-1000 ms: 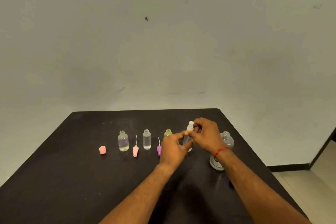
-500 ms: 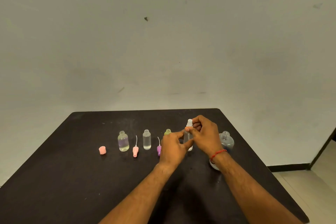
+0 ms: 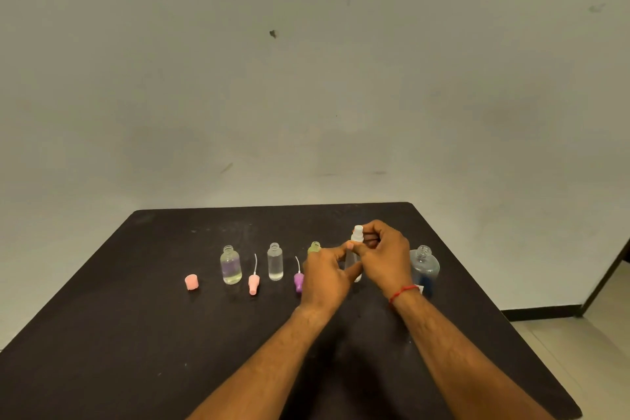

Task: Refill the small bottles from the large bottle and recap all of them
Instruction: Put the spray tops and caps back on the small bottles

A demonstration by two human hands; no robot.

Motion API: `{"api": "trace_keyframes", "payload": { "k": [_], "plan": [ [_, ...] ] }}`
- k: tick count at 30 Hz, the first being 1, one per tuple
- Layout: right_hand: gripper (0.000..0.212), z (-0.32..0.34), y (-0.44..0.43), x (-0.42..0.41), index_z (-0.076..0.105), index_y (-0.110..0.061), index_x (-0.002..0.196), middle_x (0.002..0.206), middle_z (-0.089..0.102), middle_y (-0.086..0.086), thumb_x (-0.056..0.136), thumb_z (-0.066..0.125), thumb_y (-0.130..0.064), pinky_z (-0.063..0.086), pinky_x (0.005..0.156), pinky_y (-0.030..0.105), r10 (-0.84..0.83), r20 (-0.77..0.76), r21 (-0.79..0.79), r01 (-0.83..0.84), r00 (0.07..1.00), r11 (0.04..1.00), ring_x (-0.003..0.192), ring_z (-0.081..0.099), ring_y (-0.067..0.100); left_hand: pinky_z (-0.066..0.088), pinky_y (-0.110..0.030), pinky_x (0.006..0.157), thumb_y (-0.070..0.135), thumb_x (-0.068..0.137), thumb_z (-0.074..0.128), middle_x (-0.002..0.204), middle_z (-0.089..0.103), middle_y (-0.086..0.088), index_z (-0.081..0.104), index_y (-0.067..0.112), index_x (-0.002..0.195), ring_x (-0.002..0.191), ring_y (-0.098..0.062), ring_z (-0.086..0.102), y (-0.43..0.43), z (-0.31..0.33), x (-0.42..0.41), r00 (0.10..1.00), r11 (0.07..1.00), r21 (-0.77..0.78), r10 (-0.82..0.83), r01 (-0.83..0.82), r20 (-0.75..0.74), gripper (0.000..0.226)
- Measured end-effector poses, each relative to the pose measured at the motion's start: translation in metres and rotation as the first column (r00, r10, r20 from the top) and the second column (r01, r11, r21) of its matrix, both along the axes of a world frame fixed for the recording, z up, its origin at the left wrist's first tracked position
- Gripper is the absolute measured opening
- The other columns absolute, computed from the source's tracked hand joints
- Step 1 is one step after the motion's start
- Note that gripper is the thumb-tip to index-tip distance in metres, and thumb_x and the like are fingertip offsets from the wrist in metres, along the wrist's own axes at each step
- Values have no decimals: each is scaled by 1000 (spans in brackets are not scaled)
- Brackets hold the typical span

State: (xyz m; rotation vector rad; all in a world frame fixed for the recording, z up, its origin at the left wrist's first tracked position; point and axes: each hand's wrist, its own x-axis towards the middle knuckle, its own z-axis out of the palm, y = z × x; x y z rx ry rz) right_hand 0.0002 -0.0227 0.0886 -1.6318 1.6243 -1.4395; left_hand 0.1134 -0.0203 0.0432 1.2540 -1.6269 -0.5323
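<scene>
On the black table my left hand grips the body of a small clear bottle, which stands upright. My right hand pinches the bottle's white cap on its neck. The large round bottle stands open just right of my right hand. To the left stand two uncapped small bottles, one with yellowish liquid and one clear. A yellow-green bottle is half hidden behind my left hand.
A pink cap lies at the left of the row. A pink sprayer top with tube and a purple one lie between the bottles. The table's right edge runs close past the large bottle.
My right hand has shifted slightly up and left on the white cap, its fingers turning around it. My left hand keeps its hold on the bottle.
</scene>
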Motion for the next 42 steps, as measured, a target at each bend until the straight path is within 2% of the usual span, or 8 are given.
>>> {"api": "trace_keyframes", "payload": {
  "k": [4, 11, 18, 24, 29, 32, 35, 42],
  "plan": [
    [23, -4, -1, 7, 65, -22, 85, 81, 66, -9, 73, 84, -17, 45, 63, 9, -87, 27, 2, 87, 996, 996, 76, 63, 2, 56, -46, 93, 46, 85, 62, 68, 70, 3, 74, 24, 90, 64, -11, 66, -3, -6, -4, 1000, 999, 48, 25, -26, 3, 26],
    [31, 1, -14, -18, 74, -22, 103, 97, 75, -7, 83, 70, 1, 57, 90, 31, 233, 81, 102, -241, 969, 965, 93, 70, 6, 60, -34, 83, 29, 81, 83, 91, 78, 10, 80, 22, 104, 84, 0, 72, -14, 5, 13, 988, 985, 83, -148, 151, -43, 24],
    [25, -20, -12, 3, 65, -26, 93, 98, 66, 2, 81, 75, -7, 44, 67, 6, -81, -8, -24, 81, 997, 996, 83, 63, 4, 43, -33, 105, 47, 83, 64, 66, 71, 7, 75, 21, 80, 66, -10, 68, -15, -9, 0, 998, 994, 88, -59, 60, -18, 29],
    [21, -25, -20, 10, 60, -23, 91, 99, 62, 2, 81, 76, -13, 36, 63, 6, -196, -18, 18, 196, 980, 980, 78, 56, 3, 48, -43, 66, 20, 86, 60, 64, 56, 2, 53, 31, 61, 61, -14, 47, -13, -6, -16, 988, 981, 190, -3, 33, -155, 28],
    [26, -24, -32, -10, 70, -22, 102, 96, 71, -5, 82, 74, -6, 50, 74, 12, -6, 12, 72, 5, 1000, 997, 90, 66, 6, 29, 9, 74, 28, 89, 73, 69, 73, 2, 76, 12, 81, 64, -6, 65, -25, -11, -8, 989, 979, 154, -120, 133, -90, 18],
    [20, -27, -32, -9, 75, -21, 93, 87, 72, -6, 79, 77, -6, 49, 70, 11, 3, 8, 75, -4, 1000, 997, 86, 67, 5, 40, 0, 84, 34, 88, 74, 84, 77, 6, 78, 21, 102, 79, -4, 72, -35, -21, -3, 992, 986, 111, -126, 128, -25, 20],
    [19, -34, -36, -1, 74, -23, 91, 87, 72, -4, 79, 78, -9, 46, 67, 7, -72, -23, 27, 72, 997, 997, 82, 66, 4, 57, -26, 75, 32, 88, 72, 77, 76, 4, 78, 21, 94, 74, -8, 72, -35, -27, -5, 990, 989, 107, -94, 105, -101, 14],
    [18, -43, -49, 9, 75, -21, 96, 87, 70, 0, 78, 79, -17, 53, 72, 19, -188, -47, -25, 187, 981, 982, 80, 67, 10, 43, -37, 61, 10, 94, 58, 53, 50, 10, 60, 27, 64, 59, -11, 45, -33, -20, -22, 955, 976, 216, 61, 4, -292, 35]
  ]
}}
